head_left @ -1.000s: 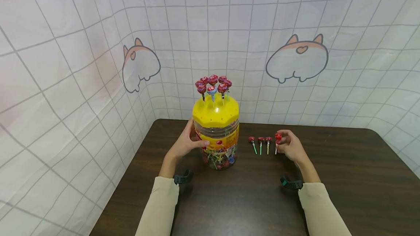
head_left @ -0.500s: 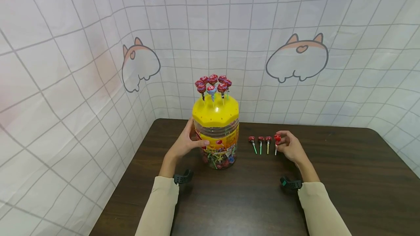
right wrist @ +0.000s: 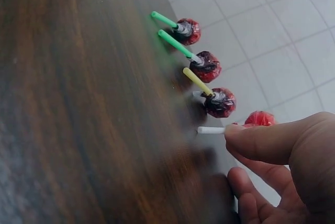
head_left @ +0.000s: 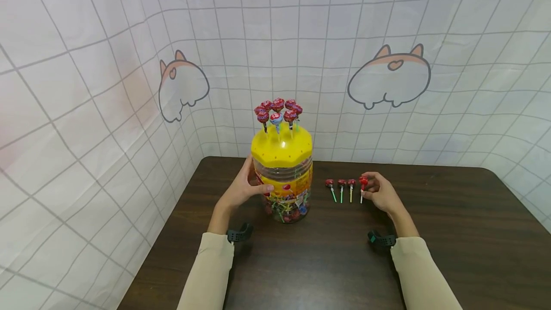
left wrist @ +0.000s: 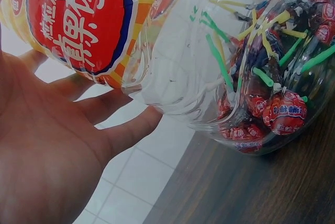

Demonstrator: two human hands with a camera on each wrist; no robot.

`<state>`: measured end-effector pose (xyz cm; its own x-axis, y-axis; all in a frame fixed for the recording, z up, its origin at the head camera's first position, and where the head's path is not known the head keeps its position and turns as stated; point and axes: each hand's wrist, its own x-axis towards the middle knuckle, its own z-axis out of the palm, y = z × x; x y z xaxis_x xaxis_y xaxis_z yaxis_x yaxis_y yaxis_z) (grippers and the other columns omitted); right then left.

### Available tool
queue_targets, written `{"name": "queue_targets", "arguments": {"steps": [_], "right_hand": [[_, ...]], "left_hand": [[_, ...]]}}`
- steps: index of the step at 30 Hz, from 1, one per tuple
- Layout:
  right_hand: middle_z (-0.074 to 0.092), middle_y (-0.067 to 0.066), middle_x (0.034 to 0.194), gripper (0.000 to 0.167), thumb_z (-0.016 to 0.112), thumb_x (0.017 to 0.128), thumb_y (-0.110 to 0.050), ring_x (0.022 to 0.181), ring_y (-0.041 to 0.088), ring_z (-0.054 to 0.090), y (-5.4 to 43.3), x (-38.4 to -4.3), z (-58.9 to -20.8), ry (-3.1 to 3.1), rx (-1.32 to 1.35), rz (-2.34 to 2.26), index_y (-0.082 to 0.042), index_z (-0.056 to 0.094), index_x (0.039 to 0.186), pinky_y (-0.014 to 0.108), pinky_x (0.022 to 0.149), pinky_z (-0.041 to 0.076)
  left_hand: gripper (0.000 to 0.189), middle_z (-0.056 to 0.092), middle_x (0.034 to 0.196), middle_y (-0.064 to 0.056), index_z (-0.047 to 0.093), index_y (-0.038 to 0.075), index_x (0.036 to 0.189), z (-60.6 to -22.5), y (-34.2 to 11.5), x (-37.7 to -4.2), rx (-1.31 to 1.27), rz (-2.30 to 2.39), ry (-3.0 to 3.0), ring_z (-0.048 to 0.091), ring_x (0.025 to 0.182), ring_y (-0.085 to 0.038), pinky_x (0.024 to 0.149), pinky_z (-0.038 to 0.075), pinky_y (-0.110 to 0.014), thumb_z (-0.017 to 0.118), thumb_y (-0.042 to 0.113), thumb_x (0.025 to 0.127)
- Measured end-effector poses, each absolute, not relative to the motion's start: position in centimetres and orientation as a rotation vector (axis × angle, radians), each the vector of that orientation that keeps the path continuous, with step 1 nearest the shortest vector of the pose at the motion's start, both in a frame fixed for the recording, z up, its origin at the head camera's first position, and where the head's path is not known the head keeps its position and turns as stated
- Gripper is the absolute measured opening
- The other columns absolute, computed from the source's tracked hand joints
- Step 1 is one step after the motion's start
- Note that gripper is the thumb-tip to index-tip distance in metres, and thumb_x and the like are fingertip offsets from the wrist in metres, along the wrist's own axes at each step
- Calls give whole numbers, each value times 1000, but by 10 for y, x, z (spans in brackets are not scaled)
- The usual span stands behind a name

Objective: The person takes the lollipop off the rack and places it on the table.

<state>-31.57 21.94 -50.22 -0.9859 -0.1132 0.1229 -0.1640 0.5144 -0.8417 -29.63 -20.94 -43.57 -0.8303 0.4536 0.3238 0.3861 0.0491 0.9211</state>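
Observation:
A clear candy jar (head_left: 289, 195) with a yellow lid (head_left: 281, 149) stands upright on the table. Several red lollipops and one pale blue lollipop (head_left: 276, 118) stick up out of the lid. My left hand (head_left: 241, 189) grips the jar's left side, thumb across the front and the fingertips hidden behind it in the head view. To the right, three lollipops (head_left: 341, 186) lie in a row, two with green sticks and one with a yellow stick. Beside them my right hand (head_left: 383, 194) pinches a red lollipop (right wrist: 260, 118) by its white stick (right wrist: 211, 130).
The dark wooden table (head_left: 318, 262) carries the jar and the loose lollipops. A white grid-patterned curtain (head_left: 301, 51) hangs behind the table's back edge and down its left side. More wrapped lollipops (left wrist: 285, 111) lie inside the jar's bottom.
The lollipop in my right hand has dropped very slightly, and the fingers round it have shifted a little. My left hand stays on the jar.

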Motion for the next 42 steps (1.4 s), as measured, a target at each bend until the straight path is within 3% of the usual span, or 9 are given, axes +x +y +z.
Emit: {"name": "queue_targets", "arguments": {"steps": [8,21,42], "right_hand": [[58,31,127,54,71,91,2,102,35,54,221,-319,-504,-2744,208,1427,1,49,140,31,81,45],[57,30,130,54,71,91,0,109,40,54,219,-318,-503,-2794,171,1397,0,50,141,44,86,48],[56,30,130,52,73,91,-2,107,37,53,217,-316,-500,-2819,105,1405,4,51,137,36,82,44]], "left_hand": [[100,48,152,-3,14,43,161,-436,-210,-296,904,1934,2223,53,136,-29,109,49,-54,79,18,89],[97,49,151,-2,16,43,160,-435,-209,-296,883,1931,2230,53,135,-29,110,49,-53,78,18,90],[99,48,151,-4,16,42,160,-435,-209,-295,901,1936,2211,54,134,-30,108,51,-53,81,25,88]]}}
